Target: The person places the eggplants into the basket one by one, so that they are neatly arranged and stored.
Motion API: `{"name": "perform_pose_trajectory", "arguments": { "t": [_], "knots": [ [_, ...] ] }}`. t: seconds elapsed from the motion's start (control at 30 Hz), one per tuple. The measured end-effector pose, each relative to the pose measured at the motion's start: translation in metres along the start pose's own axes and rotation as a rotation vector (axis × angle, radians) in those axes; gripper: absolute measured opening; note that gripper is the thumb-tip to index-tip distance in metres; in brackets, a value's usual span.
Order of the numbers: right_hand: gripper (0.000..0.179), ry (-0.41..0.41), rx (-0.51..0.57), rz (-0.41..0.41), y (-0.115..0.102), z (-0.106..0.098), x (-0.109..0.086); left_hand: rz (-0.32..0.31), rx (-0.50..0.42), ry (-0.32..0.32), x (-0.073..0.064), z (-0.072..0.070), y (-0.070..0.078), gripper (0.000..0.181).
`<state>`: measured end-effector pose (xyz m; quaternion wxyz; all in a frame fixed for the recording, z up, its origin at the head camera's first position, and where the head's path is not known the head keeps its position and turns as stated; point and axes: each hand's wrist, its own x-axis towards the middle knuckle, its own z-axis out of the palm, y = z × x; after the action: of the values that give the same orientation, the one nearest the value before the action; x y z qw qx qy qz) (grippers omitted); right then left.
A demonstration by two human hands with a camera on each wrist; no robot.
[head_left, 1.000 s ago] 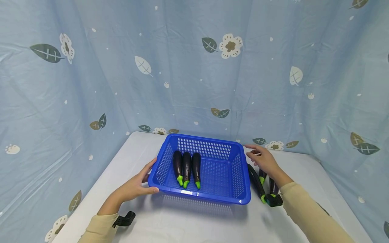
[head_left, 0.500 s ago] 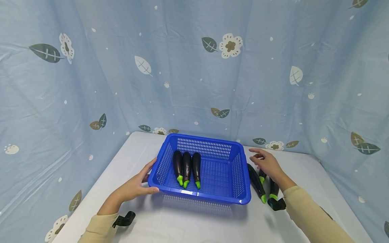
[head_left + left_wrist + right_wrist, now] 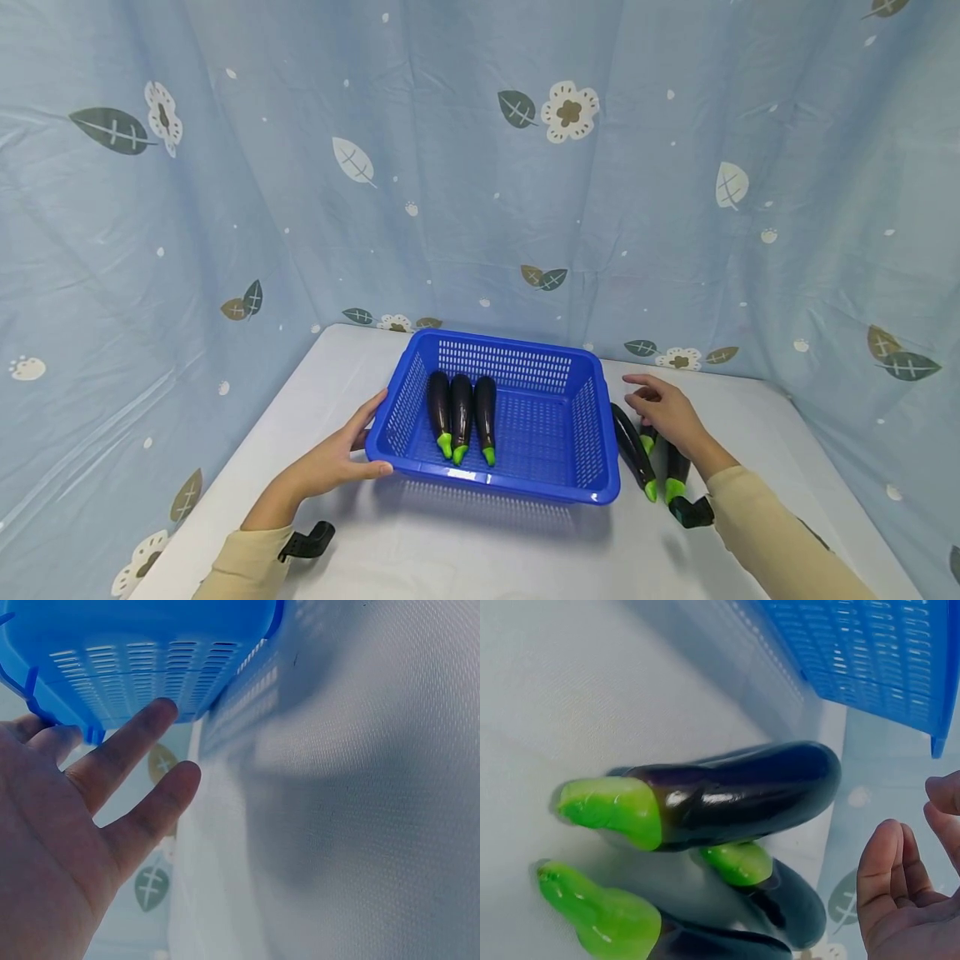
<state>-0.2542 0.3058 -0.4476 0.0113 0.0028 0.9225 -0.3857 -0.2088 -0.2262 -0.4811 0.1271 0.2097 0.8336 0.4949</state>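
Observation:
A blue plastic basket [image 3: 536, 492] stands on the white table with three dark eggplants [image 3: 461, 417] lying side by side in it, green ends toward me. At its left front corner rests my left hand [image 3: 333, 460]; the thumb touches the front rim and another finger reaches the left rim. In the left wrist view, two fingers extend straight below the basket wall. To the right, three more eggplants [image 3: 742, 795] lie on the table. My right hand [image 3: 667, 412] hovers above them, apart from the basket, fingers loosely bent and holding nothing. It partly hides two of these eggplants.
A pale blue curtain [image 3: 465, 208] with leaf and flower prints hangs behind and along the sides of the white table [image 3: 450, 558]. Black camera mounts [image 3: 307, 542] sit at both wrists.
My right hand has drawn back from the basket's right rim, moving slightly right and toward me over the loose eggplants. The left hand and basket have stayed put.

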Motion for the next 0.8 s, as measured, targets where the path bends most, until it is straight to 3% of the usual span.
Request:
{"name": "perform_pose_trajectory", "arguments": {
  "t": [0.8],
  "knots": [
    [0.046,0.028,-0.039,0.028,0.023,-0.010,-0.010,0.004,0.000,-0.010,-0.001,0.000,0.001,0.111]
  ]
}}
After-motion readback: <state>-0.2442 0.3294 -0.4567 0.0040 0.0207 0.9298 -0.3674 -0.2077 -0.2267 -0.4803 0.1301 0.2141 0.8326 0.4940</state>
